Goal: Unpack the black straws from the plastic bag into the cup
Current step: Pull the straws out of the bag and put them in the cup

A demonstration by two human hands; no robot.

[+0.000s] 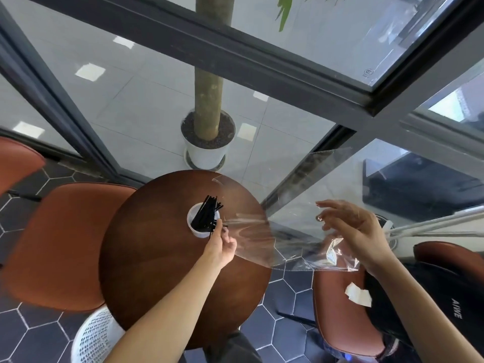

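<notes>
- Left hand is pinched on the black straws, steadying them in the cup on the desk.
- Right hand, fingers spread, is seen touching the emptied plastic bag, apparently to draw it clear.

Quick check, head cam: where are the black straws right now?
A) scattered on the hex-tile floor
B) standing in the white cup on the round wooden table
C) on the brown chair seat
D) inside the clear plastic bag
B: the black straws stand bunched in the white cup on the round wooden table, with the left hand at their lower ends, while the clear plastic bag by the right hand looks empty.
</notes>
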